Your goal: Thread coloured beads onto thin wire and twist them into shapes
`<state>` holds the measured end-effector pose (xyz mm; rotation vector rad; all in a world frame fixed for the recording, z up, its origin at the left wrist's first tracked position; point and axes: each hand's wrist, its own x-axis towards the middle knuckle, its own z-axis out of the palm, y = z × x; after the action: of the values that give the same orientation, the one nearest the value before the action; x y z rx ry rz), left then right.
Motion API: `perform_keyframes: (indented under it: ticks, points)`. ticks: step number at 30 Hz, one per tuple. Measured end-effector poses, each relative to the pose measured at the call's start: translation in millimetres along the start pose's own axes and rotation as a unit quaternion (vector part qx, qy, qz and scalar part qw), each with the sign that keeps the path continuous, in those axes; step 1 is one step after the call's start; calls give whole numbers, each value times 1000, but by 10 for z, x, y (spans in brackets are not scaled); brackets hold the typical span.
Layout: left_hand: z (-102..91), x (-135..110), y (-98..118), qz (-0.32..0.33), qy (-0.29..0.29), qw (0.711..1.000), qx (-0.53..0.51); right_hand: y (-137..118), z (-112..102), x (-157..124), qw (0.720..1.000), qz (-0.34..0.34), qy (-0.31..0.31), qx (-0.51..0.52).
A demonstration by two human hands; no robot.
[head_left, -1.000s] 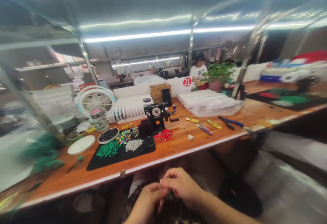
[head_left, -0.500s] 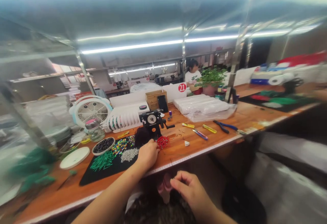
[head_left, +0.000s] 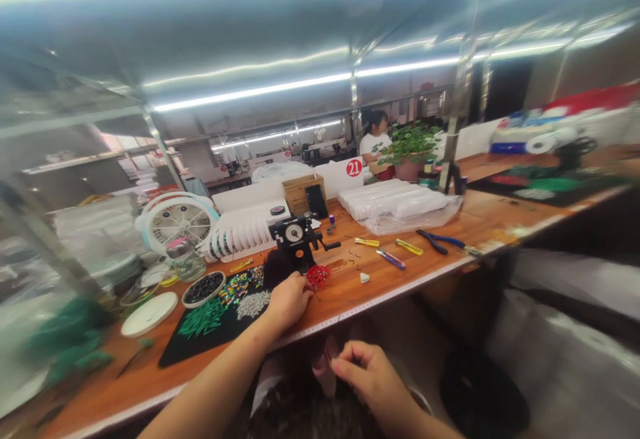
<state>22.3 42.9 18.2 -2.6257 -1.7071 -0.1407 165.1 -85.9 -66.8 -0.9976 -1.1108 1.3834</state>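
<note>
The left hand touches the red beads with curled fingertips, grip unclear; the right hand is pinched shut.

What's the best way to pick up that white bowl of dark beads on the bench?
Take the white bowl by its rim on opposite sides, coming straight down from above. It is round, shallow and upright with loose dark beads inside, so a level grip probably avoids spills. A glass jar stands close behind it.
</note>
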Motion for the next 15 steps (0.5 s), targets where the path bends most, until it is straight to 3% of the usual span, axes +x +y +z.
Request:
perform_keyframes:
  ticks: [8, 15]
  points:
    - [-2, -4, 76, 22, -10, 1000, -6, 53, -7, -7, 1000, -9, -14, 0]
    - [-104, 78, -84, 70, 28, 989, -126, 11, 21, -23, 1000, -4, -11, -21]
